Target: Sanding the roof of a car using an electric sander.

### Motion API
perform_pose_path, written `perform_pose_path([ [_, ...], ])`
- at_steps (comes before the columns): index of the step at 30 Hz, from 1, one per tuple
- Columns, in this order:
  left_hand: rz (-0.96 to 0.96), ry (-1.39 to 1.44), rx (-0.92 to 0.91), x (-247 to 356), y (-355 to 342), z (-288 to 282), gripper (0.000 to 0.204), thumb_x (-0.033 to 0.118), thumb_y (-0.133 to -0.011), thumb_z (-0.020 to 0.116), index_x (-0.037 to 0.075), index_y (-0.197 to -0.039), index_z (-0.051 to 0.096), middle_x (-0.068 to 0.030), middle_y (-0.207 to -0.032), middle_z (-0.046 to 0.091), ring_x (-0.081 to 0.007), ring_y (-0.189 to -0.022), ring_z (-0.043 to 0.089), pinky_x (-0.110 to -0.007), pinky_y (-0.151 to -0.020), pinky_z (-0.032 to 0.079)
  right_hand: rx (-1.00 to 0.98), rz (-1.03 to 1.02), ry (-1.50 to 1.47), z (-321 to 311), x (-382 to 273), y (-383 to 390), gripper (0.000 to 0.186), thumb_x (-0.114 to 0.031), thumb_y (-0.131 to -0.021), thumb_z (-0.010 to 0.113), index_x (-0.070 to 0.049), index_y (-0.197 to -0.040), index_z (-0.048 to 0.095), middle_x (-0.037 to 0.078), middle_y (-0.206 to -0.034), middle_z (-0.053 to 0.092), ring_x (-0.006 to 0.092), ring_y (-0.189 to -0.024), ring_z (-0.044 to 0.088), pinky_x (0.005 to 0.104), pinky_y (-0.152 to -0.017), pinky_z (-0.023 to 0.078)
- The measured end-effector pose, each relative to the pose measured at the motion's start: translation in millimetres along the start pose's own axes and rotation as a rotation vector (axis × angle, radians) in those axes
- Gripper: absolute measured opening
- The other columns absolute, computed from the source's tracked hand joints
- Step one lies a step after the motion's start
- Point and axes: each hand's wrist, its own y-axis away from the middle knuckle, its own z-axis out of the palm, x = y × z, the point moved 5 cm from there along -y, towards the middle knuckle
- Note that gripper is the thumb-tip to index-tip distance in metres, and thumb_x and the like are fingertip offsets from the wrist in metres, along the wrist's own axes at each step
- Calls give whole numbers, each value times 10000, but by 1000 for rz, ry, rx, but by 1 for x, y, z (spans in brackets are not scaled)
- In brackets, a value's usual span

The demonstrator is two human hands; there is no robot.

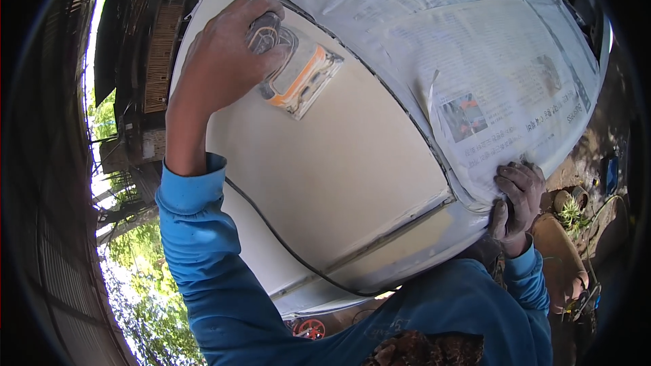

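My left hand [224, 54] grips the handle of a dusty orange and grey power sander [298, 78], which lies flat on a cream-primed car body panel [339, 169]. A black cord [271, 227] runs from near my left sleeve down across the panel. My right hand [519, 200], dirty with dust, rests with fingers spread on the lower edge of the newspaper masking [488, 74] that covers the upper right part of the car.
A dark seam divides the primed panel from the paper-covered area. Wooden and metal sheds and green trees stand at the left. Brown dirt ground with pots, a small plant and scattered items lies at the right. A red round object sits low under the panel.
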Motion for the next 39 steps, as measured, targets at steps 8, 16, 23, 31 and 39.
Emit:
perform_pose_path([
  [8,159,24,-56,60,23,1,376,94,-718,753,58,-1075,640,-104,-1042,638,-299,-962,658,-376,-837,530,19,-18,-24,-1,-2,-5,289,-180,-729,576,-42,-963,675,121,-1028,688,327,-997,621,510,-985,392],
  [16,105,20,5,17,-14,-1,371,181,-726,718,116,-1085,651,-90,-1027,651,-333,-908,651,-428,-820,519,32,-3,-22,-4,-1,-4,301,-189,-728,581,-44,-973,679,115,-1050,688,327,-1001,618,509,-983,397],
  [23,115,12,-84,51,24,-2,364,93,-728,738,49,-1073,631,-103,-1053,632,-291,-946,652,-359,-847,518,4,-2,-24,-1,1,-3,317,-187,-702,583,-42,-968,677,117,-1031,691,329,-998,620,511,-974,404],
  [31,89,31,-18,22,-7,2,393,88,-733,752,40,-1102,627,-119,-1072,652,-278,-973,661,-369,-876,508,40,-18,-8,-1,0,-2,338,-195,-686,578,-33,-967,672,132,-1020,692,335,-980,624,512,-965,410],
  [39,67,12,-86,44,25,0,404,62,-706,762,40,-1086,628,-107,-1039,646,-264,-958,660,-355,-855,517,30,-12,-30,2,1,0,308,-195,-731,568,-39,-975,674,132,-1029,692,335,-989,624,511,-984,400],
])
